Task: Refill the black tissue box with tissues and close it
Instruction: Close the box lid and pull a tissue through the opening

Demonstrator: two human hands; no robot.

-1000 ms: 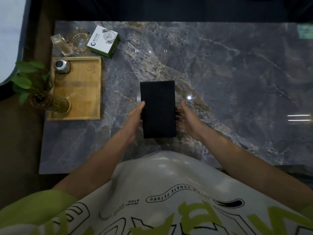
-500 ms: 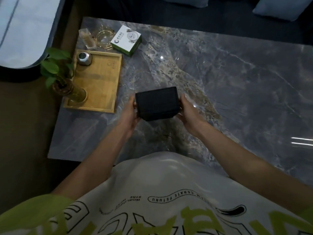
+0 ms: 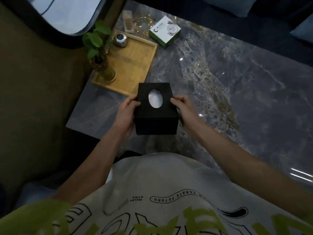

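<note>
**OP:** status on the box?

**ENG:** The black tissue box (image 3: 155,119) is in both your hands, over the near-left corner of the marble table (image 3: 228,85). The oval opening (image 3: 155,98) faces up at you. It looks lifted off the slab, but the underside is hidden, so I can't confirm.

**OP:** grip?

**ENG:** Your left hand (image 3: 126,114) wraps the left wall, thumb over the top edge. Your right hand (image 3: 185,110) mirrors it on the right wall, fingers curled onto the top. Both are clamped on the box and hold nothing else.

**OP:** loaded?

**ENG:** White shows through the opening. Could be tissue or just light, can't tell. No seam or loose panel is visible from here. My read: you're at the find-the-way-in stage.

**OP:** how to do it clean?

**ENG:** Set it flat on the slab, back from the near edge. Pin the body with one hand and work the lid or base panel with the other. Don't squeeze the side walls, since that may bind a sliding cover. Pull straight, no twist.

**OP:** clearance?

**ENG:** The wooden tray (image 3: 133,65) sits just beyond the box to the left, carrying the plant vase (image 3: 100,53) and a metal canister (image 3: 120,40). The vase looks tippy, so mind your left arm. The green-and-white carton (image 3: 164,32) and glass ashtray (image 3: 144,25) are at the far left, well apart. Work to the right of the tray.
</note>
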